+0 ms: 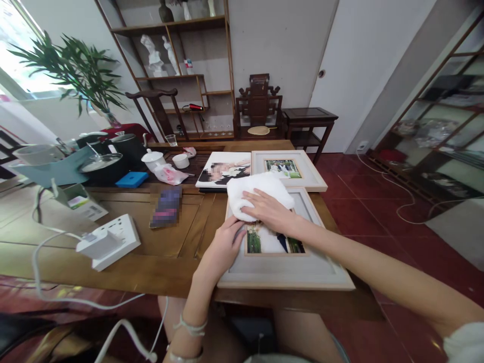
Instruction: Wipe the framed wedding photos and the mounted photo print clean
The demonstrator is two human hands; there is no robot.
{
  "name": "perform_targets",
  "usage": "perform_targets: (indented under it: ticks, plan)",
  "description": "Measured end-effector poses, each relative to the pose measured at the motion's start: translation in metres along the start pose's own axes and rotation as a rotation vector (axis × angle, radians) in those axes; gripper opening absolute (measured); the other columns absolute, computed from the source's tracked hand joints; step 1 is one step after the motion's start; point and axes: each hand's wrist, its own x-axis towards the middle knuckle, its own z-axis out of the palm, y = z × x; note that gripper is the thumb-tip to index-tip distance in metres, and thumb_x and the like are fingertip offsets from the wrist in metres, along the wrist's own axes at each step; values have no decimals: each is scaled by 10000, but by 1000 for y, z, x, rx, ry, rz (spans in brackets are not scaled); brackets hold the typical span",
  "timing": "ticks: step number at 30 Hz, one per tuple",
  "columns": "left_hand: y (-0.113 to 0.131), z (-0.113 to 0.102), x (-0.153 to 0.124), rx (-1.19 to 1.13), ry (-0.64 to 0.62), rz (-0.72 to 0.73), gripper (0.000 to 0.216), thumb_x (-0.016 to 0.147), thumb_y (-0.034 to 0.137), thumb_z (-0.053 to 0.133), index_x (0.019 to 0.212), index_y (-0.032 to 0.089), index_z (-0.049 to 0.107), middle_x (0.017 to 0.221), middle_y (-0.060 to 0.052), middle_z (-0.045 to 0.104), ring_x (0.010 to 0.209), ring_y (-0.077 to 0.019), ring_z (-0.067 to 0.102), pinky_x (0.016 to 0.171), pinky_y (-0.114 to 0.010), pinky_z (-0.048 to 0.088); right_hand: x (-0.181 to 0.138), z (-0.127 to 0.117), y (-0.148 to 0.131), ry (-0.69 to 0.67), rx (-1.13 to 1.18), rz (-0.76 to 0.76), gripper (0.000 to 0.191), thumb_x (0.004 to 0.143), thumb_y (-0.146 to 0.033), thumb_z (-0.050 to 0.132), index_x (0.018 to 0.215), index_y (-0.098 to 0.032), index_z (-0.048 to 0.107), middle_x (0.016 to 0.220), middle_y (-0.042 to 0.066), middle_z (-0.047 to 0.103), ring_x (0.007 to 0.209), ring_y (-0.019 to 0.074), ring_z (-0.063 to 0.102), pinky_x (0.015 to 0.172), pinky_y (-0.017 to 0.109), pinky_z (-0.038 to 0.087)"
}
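Head view: your right fingers (252, 194) spread flat on cloth (264, 182), left fingers (235, 231) loose beside them; hard strokes may shove frame (287, 275) off counter (166, 254).

Home, living or tea room. Low wood table (170, 262) set for tea: kettle (130, 146), white teapot (154, 160), cup (180, 160). Photo frames (287, 267) on table top. Open shelf (177, 75) on back wall with white statuettes (153, 53). Carved chair (259, 103) and side table (308, 117) by wall. Plant (71, 70) at bright window (15, 45). Red tile floor (359, 201). Glass cabinet (442, 131) at right. Power strip (109, 242), loose cords.
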Motion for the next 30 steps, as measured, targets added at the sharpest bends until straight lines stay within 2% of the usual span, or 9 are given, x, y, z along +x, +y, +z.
perform_targets:
  ticks: [4,7,12,15,17,20,23,26,30]
  plan:
    - [-5,2,-1,26,-10,-3,306,904,186,461,1162,132,616,1302,-130,568,1231,-247,515,1053,-404,408,-22,-4,6,-48,31,76,453,769,47,480,1180,-131,547,1269,205,564,1280,258,427,1061,471,282]
    - [-9,5,-1,27,-18,-16,335,909,201,451,1191,97,600,1316,-146,558,1262,-237,485,1079,-405,379,-48,-13,12,-59,2,143,510,705,94,451,1146,-136,564,1238,198,583,1230,268,481,1028,472,321]
    - [-9,5,-1,29,-25,-23,349,913,210,438,1199,89,598,1325,-142,551,1274,-220,473,1090,-383,366,-92,-27,29,-82,-91,273,619,588,112,405,1103,-184,581,1100,124,646,1031,269,601,889,449,444]
    - [-9,5,-2,24,-22,-29,350,913,214,439,1203,97,596,1330,-137,548,1277,-217,470,1091,-380,366,-108,-35,41,-33,-136,357,576,620,88,420,1113,-167,573,1004,122,665,936,270,625,787,403,497]
    - [-9,4,-2,20,-19,-31,346,913,217,443,1201,105,598,1331,-135,548,1275,-221,472,1088,-392,370,-112,-37,46,83,-201,424,470,673,69,433,1068,-134,585,1065,166,649,991,292,612,804,416,502]
    - [-8,4,-2,20,-17,-27,336,913,215,442,1195,130,603,1327,-124,554,1272,-226,475,1080,-413,380,-108,-35,45,231,-277,409,381,723,85,419,980,-126,606,1335,201,508,1255,315,451,993,481,397]
    - [-7,3,-2,22,-23,-24,335,912,209,439,1196,138,603,1330,-121,552,1271,-227,476,1077,-416,383,-99,-23,33,137,-211,346,458,703,113,403,1028,-140,602,1404,160,454,1361,294,301,1068,496,313]
    - [-7,2,-2,20,-20,-22,334,909,210,447,1195,139,603,1333,-122,549,1268,-226,480,1079,-412,381,-89,-11,20,14,-104,358,507,658,67,460,1099,-148,589,1406,152,455,1363,319,285,1064,511,313]
    - [-7,3,-2,13,-11,-17,328,906,204,451,1190,149,608,1326,-117,556,1267,-223,482,1079,-410,380,-82,-7,13,-9,-48,383,451,698,-17,506,1128,-124,589,1370,178,487,1346,338,311,1075,515,290]
